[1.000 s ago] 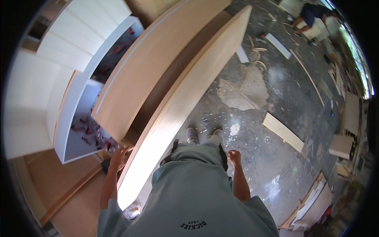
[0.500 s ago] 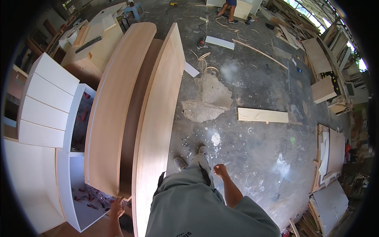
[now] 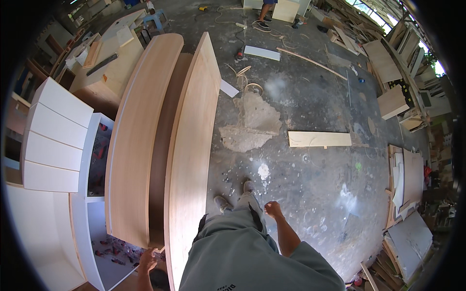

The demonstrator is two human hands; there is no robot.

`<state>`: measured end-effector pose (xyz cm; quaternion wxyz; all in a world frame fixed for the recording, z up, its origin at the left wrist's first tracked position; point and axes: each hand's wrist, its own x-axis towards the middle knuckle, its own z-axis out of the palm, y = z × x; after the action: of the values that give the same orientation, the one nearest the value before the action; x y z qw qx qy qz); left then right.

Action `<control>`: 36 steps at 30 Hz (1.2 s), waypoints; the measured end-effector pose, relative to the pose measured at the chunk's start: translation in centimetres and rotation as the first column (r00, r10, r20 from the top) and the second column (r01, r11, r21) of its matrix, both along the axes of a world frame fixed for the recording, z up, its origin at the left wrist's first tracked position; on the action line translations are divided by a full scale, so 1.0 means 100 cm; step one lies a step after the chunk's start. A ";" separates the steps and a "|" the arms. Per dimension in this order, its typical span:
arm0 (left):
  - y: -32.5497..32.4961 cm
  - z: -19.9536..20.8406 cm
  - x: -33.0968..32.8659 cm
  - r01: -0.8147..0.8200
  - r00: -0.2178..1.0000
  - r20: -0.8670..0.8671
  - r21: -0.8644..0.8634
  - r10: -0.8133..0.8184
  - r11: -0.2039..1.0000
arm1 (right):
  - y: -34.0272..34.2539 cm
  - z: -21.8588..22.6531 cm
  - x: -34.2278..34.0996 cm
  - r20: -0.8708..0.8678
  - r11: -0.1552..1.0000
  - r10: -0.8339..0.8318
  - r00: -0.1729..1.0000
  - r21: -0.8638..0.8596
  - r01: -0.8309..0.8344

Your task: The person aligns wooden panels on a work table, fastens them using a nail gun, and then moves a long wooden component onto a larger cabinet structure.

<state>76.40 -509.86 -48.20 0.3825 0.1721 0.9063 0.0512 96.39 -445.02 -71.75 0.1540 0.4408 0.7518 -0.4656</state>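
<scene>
To my left stands a long furniture piece of light wood, with a curved-end outer board [image 3: 138, 140], a tall inner board [image 3: 193, 145] and a dark gap between them. My left hand [image 3: 147, 261] is at its near end, fingers curled at a small wooden edge low between the boards. Part of its grip is hidden. My right hand [image 3: 273, 209] hangs over the floor beside my leg, its fingers curled into a loose fist, with nothing visible in it.
White cabinet parts [image 3: 53, 140] stand at the far left, with a wooden box [image 3: 99, 80] behind. A pale board [image 3: 319, 139] lies on the concrete floor. Stacked panels [image 3: 412, 177] and scrap wood line the right. Another person's legs [image 3: 265, 12] show at the back.
The view has shifted slightly, so the furniture's far end appears lower. My left hand stays at its near end, and my right hand remains curled beside my leg.
</scene>
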 end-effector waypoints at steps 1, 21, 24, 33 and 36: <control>0.005 0.003 -0.002 -0.022 0.999 0.047 -0.008 0.022 1.000 | 0.003 -0.003 0.004 -0.026 0.999 0.003 1.000 0.037 -0.002; 0.003 0.005 -0.003 0.031 0.997 -0.071 -0.148 -0.042 0.989 | 0.004 0.031 0.040 0.003 0.982 0.048 0.999 0.184 -0.048; 0.002 -0.002 0.000 0.056 0.998 0.033 -0.095 -0.053 0.994 | 0.020 0.024 0.048 -0.029 0.990 0.001 1.000 0.138 0.003; 0.028 -0.003 -0.004 0.015 0.998 -0.057 -0.405 -0.042 0.914 | 0.088 0.038 0.109 -0.174 0.968 -0.252 0.952 -0.060 0.245; 0.012 -0.016 -0.022 0.121 0.993 0.051 -0.358 -0.110 0.926 | 0.098 0.036 0.142 -0.171 0.959 -0.279 0.945 0.006 0.284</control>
<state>74.23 -508.68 -49.84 0.4235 0.1511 0.8828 -0.1359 110.60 -435.25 -68.14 0.0152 0.5048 0.6985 -0.5070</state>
